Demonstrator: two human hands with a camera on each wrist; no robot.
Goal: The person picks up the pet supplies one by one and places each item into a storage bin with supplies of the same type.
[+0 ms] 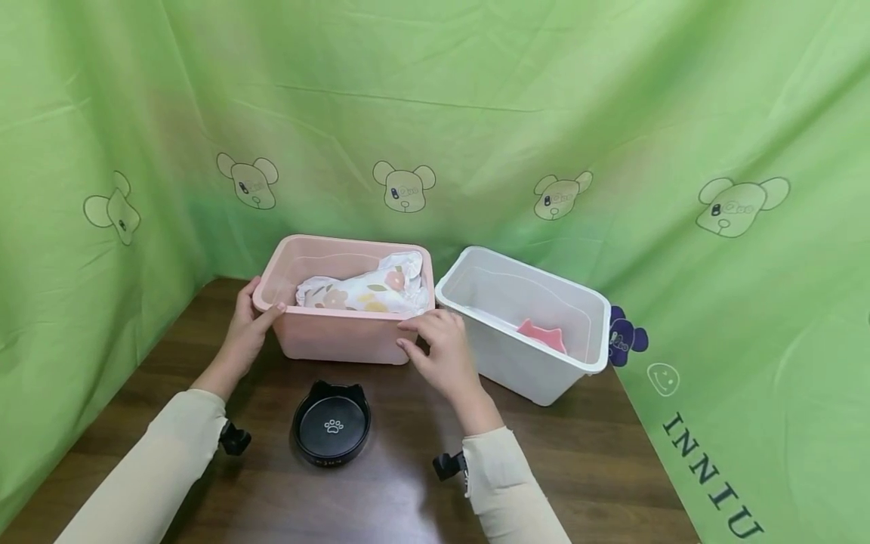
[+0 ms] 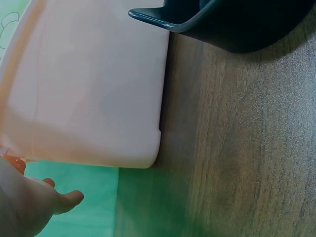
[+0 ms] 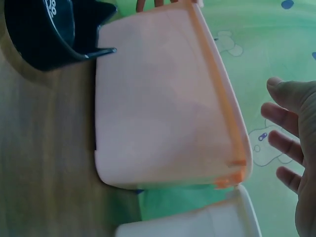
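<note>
A pink bin [image 1: 343,336] stands upright on the table, and a white floral-print bundle [image 1: 367,291] lies inside it. My left hand [image 1: 238,332] is at the bin's left front corner, thumb along the rim and fingers beside the end wall. In the left wrist view, the fingers of this left hand [image 2: 29,197] look fairly straight. Near the bin's right front corner is my right hand [image 1: 445,351], its fingers spread; the right wrist view shows this right hand [image 3: 301,133] apart from the bin, holding nothing.
A black cat-eared bowl [image 1: 331,425] with a paw print sits in front of the pink bin. To the right stands a white bin [image 1: 519,363] with a pink cat-eared piece [image 1: 542,335] inside. Green printed cloth [image 1: 476,113] hangs behind the wooden table [image 1: 381,499].
</note>
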